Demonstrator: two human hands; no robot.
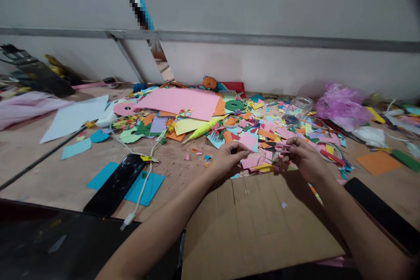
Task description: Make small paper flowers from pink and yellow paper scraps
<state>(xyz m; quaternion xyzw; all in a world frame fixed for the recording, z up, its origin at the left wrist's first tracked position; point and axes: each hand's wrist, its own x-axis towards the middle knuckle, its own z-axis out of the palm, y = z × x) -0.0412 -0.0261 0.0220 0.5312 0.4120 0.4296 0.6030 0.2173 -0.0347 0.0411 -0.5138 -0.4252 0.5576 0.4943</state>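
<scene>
My left hand [231, 158] is closed in a pinch over the far edge of a brown cardboard sheet [256, 227]; whatever its fingertips hold is too small to make out. Facing it, my right hand [303, 157] has thumb and fingers pressed together on a thin pinkish piece [282, 148], whose kind I cannot tell. Just beyond both hands lies a heap of cut paper scraps [267, 133] in many colours. A tiny pale scrap [284, 205] rests on the cardboard.
A dark phone [114, 186] lies on blue paper [146, 188] beside a white cable [147, 183]. Another dark phone-like slab [382, 212] is at right. Behind the heap stand a clear jar [298, 110] and purple plastic [343, 105]. Pink card [179, 101] covers scraps.
</scene>
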